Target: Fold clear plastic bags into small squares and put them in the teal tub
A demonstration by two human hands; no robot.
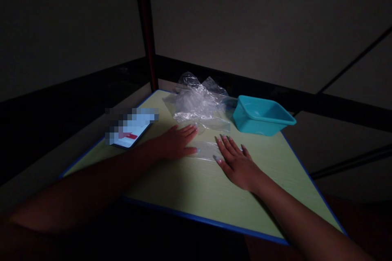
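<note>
A flat strip of clear plastic, seemingly a bag (206,151), lies on the table between my hands. My left hand (177,142) rests palm down at its left end, fingers stretched out and thumb apart. At the right end my right hand (235,163) lies flat with its fingers spread, touching the plastic. Neither hand grips anything. Just beyond my left fingertips sits a crumpled heap of clear plastic bags (196,104). The parts of the strip under my hands are hidden.
A turquoise plastic basket (263,126) stands at the back right of the pale green table (171,187), which has a blue edge. To the left lies a phone (131,134) with its screen lit, partly blurred out. Dark walls (260,20) rise behind the table.
</note>
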